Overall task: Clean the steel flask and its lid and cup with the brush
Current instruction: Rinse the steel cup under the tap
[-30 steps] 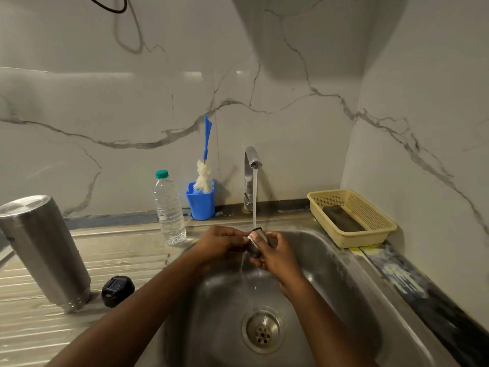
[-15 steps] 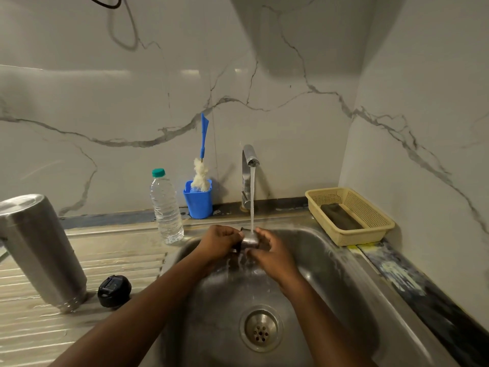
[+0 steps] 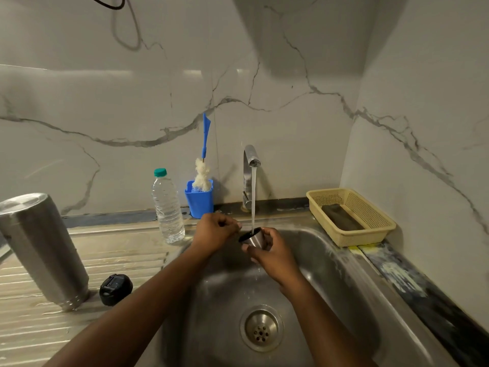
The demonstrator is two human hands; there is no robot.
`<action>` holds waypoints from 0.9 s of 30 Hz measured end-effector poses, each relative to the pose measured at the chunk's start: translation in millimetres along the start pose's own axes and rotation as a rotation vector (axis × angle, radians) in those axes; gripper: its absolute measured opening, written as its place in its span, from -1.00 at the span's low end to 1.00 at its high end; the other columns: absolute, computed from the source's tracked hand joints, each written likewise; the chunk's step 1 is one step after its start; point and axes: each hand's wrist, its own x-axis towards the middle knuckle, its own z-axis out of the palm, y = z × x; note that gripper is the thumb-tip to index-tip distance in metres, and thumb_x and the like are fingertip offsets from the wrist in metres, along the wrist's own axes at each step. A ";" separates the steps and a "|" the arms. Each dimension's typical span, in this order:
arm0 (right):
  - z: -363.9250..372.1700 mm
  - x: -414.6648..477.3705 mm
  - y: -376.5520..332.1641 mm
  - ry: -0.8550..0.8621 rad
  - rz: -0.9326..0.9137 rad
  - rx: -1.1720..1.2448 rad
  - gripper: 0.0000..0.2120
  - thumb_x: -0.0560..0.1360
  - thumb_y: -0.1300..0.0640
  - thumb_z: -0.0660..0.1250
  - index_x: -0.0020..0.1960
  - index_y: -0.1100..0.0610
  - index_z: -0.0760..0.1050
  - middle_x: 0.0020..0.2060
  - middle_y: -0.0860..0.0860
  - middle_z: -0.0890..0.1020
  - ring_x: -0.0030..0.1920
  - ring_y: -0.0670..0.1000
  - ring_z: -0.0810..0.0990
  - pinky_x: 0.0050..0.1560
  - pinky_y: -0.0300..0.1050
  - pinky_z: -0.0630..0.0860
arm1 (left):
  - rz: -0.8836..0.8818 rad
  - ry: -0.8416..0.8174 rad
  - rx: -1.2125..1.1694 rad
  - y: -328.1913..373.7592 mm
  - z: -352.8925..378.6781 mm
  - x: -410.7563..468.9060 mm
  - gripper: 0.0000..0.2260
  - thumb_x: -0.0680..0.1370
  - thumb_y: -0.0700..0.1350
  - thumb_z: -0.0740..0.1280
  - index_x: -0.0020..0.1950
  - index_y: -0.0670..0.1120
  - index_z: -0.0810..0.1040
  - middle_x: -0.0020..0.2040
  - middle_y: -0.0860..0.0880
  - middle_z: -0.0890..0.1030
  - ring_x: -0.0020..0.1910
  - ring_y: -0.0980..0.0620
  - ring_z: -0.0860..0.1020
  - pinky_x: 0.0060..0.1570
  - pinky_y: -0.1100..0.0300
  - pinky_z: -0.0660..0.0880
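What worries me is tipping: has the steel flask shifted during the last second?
No. The steel flask stands at the same spot on the ribbed draining board, its base still next to the black lid, left of the sink.

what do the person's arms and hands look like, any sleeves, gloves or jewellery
Both forearms are bare right down to the bottom edge of the picture; no sleeve shows on either. The left hand and the right hand wear no gloves. No ring, watch or bracelet can be seen on the sides facing the camera.
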 end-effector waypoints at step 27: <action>-12.4 1.5 -5.5 0.219 -0.115 -0.088 -0.28 0.44 -0.02 0.58 0.49 -0.13 0.31 0.25 -0.07 0.49 0.11 -0.12 0.53 -0.06 -0.27 0.48 | -0.046 -0.166 0.081 36.0 19.3 61.5 -0.59 0.68 -0.33 0.19 0.46 -0.04 0.57 0.30 -0.04 0.65 0.24 -0.03 0.60 0.31 0.04 0.54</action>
